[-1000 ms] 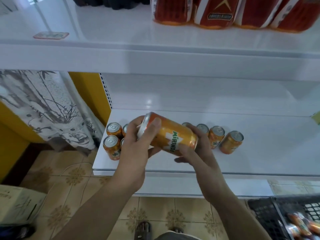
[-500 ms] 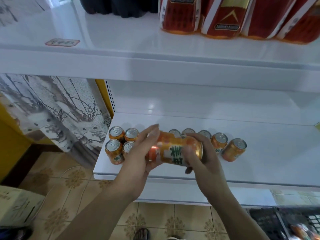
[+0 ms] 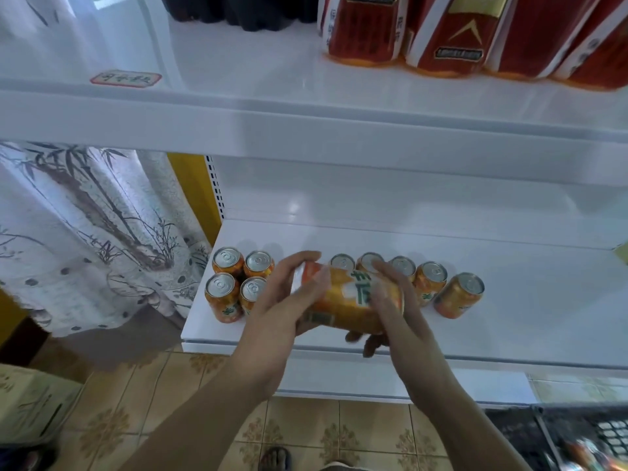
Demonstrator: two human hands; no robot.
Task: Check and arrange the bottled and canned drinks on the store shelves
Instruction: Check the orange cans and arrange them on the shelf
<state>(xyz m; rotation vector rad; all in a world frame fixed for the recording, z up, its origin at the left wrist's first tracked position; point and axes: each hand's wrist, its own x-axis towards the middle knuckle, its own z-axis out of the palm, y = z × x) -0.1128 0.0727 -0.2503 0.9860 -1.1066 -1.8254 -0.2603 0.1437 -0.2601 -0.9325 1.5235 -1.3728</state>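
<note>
An orange soda can (image 3: 346, 305) lies sideways between both hands, just above the front of the white lower shelf (image 3: 530, 321). My left hand (image 3: 289, 300) grips its left end, fingers curled over the top rim. My right hand (image 3: 394, 307) wraps the right end, fingers under it. Several matching orange cans stand upright on the shelf: a cluster (image 3: 234, 283) at the left edge and a row (image 3: 431, 283) behind my right hand, ending with a can (image 3: 458, 295) at the right. Parts of the row are hidden by my hands.
The upper shelf (image 3: 306, 107) juts out above, carrying red-labelled bottles (image 3: 441, 32) and dark bottles (image 3: 244, 11). A patterned curtain (image 3: 85, 232) hangs at the left. A black basket (image 3: 584, 440) with drinks sits on the tiled floor at lower right.
The can has been turned in my hands, so a different side of its label faces up, and it has dropped lower toward the shelf front. The view has tilted slightly downward.
</note>
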